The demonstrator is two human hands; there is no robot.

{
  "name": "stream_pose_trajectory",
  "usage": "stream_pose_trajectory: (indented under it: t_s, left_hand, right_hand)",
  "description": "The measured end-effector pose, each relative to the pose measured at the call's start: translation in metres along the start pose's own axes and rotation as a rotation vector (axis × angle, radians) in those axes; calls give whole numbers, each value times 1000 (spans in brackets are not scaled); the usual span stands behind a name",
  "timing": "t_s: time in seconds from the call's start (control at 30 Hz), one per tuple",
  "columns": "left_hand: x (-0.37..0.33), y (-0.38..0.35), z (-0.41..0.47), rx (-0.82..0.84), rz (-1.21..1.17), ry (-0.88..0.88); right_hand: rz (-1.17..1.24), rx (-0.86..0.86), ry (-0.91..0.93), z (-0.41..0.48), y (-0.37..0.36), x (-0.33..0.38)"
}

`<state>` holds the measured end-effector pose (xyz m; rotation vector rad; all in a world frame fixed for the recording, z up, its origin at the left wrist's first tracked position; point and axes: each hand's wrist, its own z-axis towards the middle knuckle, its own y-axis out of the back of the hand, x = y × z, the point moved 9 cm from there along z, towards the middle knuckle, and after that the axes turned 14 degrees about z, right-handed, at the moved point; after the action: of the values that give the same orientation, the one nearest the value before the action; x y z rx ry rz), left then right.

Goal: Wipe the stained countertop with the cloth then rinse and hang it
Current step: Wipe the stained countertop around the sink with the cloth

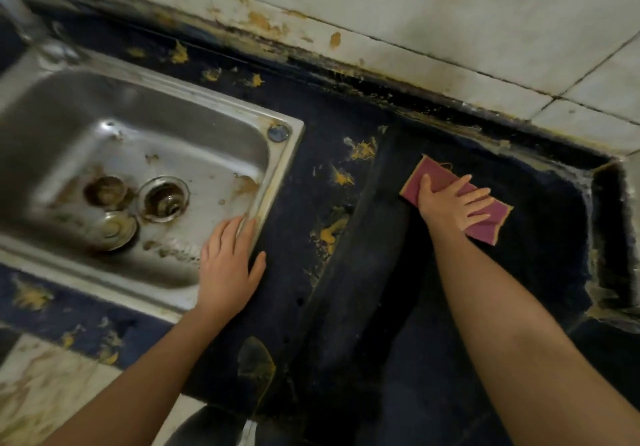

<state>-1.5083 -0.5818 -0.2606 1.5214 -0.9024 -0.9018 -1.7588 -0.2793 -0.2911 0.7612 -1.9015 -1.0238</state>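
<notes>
The pink cloth (436, 172) lies flat on the dark desk (298, 199), right of centre in the frame. The right grip (450, 206) presses down on it with fingers straight and spread. Yellow stains (332, 231) streak the desk between the cloth and the steel sink (282, 168) at left. The left grip (228, 265) rests flat, fingers relaxed, across the sink's lower right rim.

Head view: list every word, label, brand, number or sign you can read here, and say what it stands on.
None can be read.
No text shows on the pink rectangular cloth under the right hand, the dark blue stained countertop, the stainless steel sink or the white wall tiles.
The round fitting at the sink's corner is too blurred to tell whether it bears a mark.
</notes>
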Motion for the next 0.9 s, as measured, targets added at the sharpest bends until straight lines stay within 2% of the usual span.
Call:
stream_pose_trajectory:
  t_s: [0.27, 0.4, 0.5, 0.6, 0.8, 0.9]
  left_hand:
    - [12, -9, -8, -61, -41, 120]
    - [11, -7, -10, -53, -39, 120]
    - [9, -8, -9, -35, -40, 98]
    - [10, -2, -13, -66, -35, 80]
    - [41, 36, -42, -252, -63, 66]
    - [66, 36, -56, -233, -68, 90]
  right_hand:
    - [10, 64, 112, 19, -51, 137]
    - [-8, 174, 320, -28, -86, 179]
    - [-85, 235, 509, -63, -103, 187]
    - [-151, 279, 616, -64, -101, 188]
    - [-177, 292, 573, -64, -99, 183]
    - [-186, 271, 570, -101, -104, 160]
